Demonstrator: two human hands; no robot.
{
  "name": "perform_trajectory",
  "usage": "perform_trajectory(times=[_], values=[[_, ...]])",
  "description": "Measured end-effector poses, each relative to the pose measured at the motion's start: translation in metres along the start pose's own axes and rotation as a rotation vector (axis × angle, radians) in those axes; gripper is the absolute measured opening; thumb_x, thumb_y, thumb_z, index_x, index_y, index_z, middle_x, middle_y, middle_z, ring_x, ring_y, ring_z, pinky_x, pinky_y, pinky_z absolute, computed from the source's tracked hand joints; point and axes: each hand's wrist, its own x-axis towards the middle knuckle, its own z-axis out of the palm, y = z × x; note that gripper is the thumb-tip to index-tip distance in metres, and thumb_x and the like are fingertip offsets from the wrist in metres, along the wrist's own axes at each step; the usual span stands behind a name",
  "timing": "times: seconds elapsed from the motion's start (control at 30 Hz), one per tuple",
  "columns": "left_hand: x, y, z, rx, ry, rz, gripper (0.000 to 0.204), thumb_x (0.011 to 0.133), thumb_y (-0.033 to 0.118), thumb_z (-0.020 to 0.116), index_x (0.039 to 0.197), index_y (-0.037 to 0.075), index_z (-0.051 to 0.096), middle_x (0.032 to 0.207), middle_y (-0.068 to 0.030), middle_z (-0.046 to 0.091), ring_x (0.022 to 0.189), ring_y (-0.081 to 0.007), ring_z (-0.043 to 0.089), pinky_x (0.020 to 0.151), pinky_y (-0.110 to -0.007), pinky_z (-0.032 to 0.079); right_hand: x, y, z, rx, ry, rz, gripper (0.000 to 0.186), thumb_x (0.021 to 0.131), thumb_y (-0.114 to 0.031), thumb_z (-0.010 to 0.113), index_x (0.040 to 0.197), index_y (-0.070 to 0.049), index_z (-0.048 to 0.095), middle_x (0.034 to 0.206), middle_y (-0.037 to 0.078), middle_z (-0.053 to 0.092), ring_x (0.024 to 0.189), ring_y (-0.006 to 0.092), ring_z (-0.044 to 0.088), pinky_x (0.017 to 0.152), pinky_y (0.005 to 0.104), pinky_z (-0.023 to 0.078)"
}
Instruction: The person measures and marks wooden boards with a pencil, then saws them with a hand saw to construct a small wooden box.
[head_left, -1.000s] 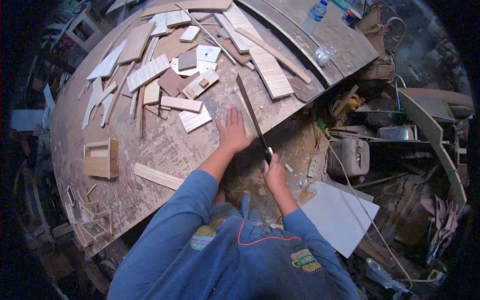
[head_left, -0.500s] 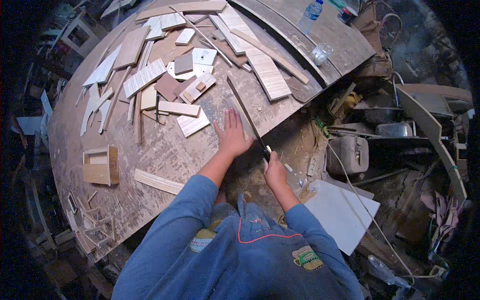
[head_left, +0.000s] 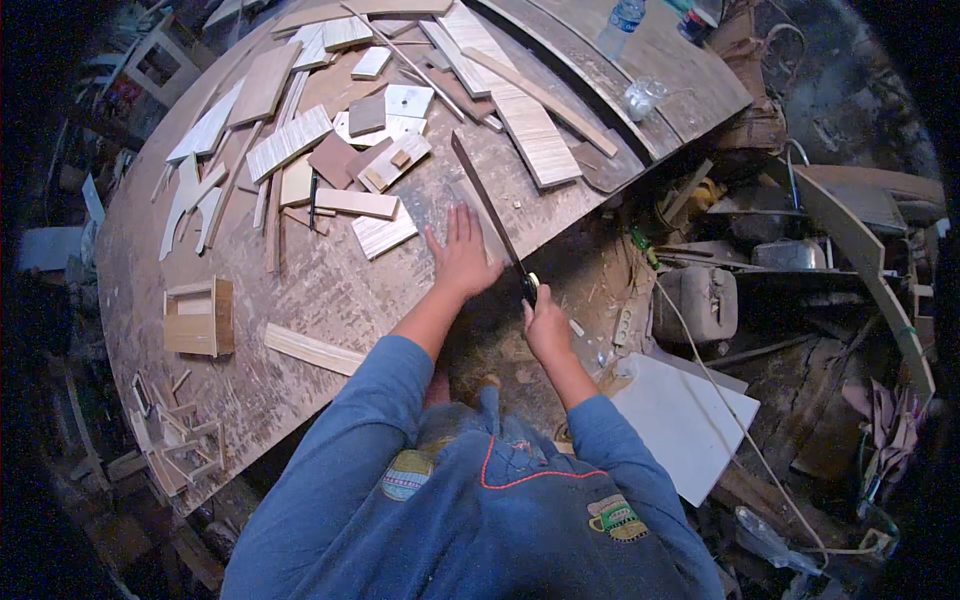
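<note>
My left hand (head_left: 463,252) lies flat with fingers spread near the table's edge. It presses on a thin, greyish, see-through-looking piece (head_left: 487,215), whose outline is partly under the hand. In my right hand (head_left: 547,325) is a handsaw (head_left: 490,210), gripped by its dark handle just off the edge. Its long narrow blade points away from me, right beside the piece and the left fingers. Whether the teeth touch the piece cannot be made out. Left of that hand, a pale striped wood offcut (head_left: 384,235) rests on the worn wooden table (head_left: 330,285).
Wood offcuts and strips (head_left: 290,140) crowd the far table. A small wooden box (head_left: 198,318) and a loose strip (head_left: 312,348) lie at left. A water bottle (head_left: 622,25) stands far right. Beyond the edge are a jerrycan (head_left: 695,303), a white panel (head_left: 680,425) and a cable.
The saw and my right hand have slid slightly forward, away from me. My left hand stays flat in its place. The whole view has shifted a little.
</note>
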Motion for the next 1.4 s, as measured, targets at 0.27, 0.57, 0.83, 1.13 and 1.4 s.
perform_trajectory(times=[0.27, 0.57, 0.83, 1.13, 1.4], values=[[0.000, 0.004, -0.009, -0.001, -0.050, -0.016, 0.101, 0.075, 0.052, 0.062, 0.146, -0.003, 0.015, 0.156, -0.0174, 0.006, 0.145, -0.0288, 0.000, 0.107, -0.066, -0.001, 0.010, -0.008, -0.006, -0.002, 0.004, -0.028, 0.027, 0.090, -0.020, 0.057, 0.102, -0.001, 0.042, 0.069, 0.026, 0.060, 0.065, 0.0458, 0.059, 0.056, 0.0536, 0.046], [-0.004, 0.001, -0.005, -0.010, -0.049, -0.019, 0.103, 0.074, 0.054, 0.063, 0.147, -0.002, 0.015, 0.156, -0.0169, 0.008, 0.145, -0.0288, 0.001, 0.107, -0.066, 0.000, -0.011, -0.003, -0.003, 0.072, -0.008, 0.047, 0.027, 0.090, -0.019, 0.057, 0.103, -0.001, 0.041, 0.070, 0.028, 0.060, 0.067, 0.0466, 0.060, 0.058, 0.0545, 0.046], [0.001, 0.000, -0.002, 0.012, -0.058, -0.022, 0.105, 0.074, 0.056, 0.062, 0.147, -0.001, 0.011, 0.156, -0.0162, 0.005, 0.145, -0.0288, -0.001, 0.107, -0.066, -0.001, 0.036, -0.016, -0.012, 0.122, -0.029, -0.027, 0.033, 0.090, -0.024, 0.057, 0.110, -0.001, 0.044, 0.078, 0.029, 0.061, 0.075, 0.0488, 0.059, 0.063, 0.0546, 0.046], [-0.004, 0.003, -0.010, -0.046, 0.015, 0.007, 0.098, 0.076, 0.052, 0.063, 0.149, 0.010, 0.013, 0.156, -0.0156, 0.005, 0.145, -0.0307, -0.001, 0.107, -0.066, 0.000, -0.027, 0.041, -0.016, 0.542, 0.173, 0.164, 0.035, 0.090, -0.027, 0.058, 0.113, -0.001, 0.048, 0.088, 0.024, 0.062, 0.082, 0.0416, 0.061, 0.071, 0.0448, 0.047], [0.020, -0.025, -0.005, -0.016, -0.013, 0.485, 0.060, 0.079, 0.036, 0.066, 0.135, 0.031, 0.046, 0.151, -0.0050, 0.029, 0.143, -0.0293, 0.016, 0.106, -0.066, 0.014, -0.085, 0.067, -0.012, 0.460, 0.177, 0.156, 0.032, 0.092, -0.028, 0.057, 0.109, -0.002, 0.049, 0.084, 0.023, 0.061, 0.079, 0.0400, 0.061, 0.068, 0.0431, 0.047]])
